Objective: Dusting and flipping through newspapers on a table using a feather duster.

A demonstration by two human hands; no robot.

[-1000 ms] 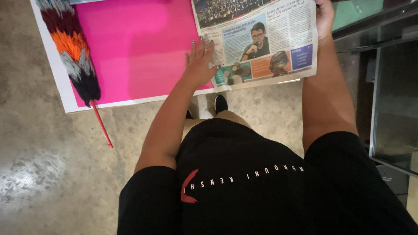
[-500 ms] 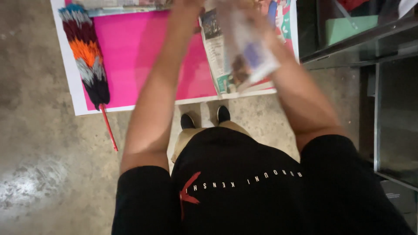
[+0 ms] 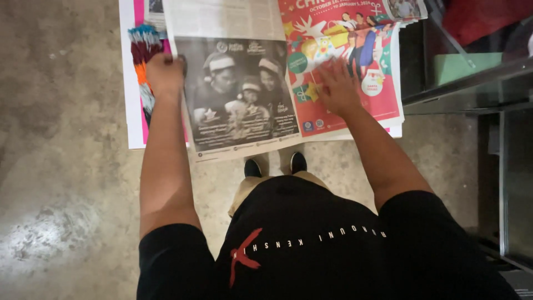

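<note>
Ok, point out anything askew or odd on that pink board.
The duster lies half buried under the open newspaper, only its striped edge showing beside the left hand. The newspaper's near edge overhangs the pink board. Right hand presses it flat.

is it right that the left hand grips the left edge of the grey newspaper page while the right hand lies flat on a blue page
Not quite: the head view shows the right hand flat on a red page, not blue. The left hand does grip the left edge of the grey newspaper page.
</note>
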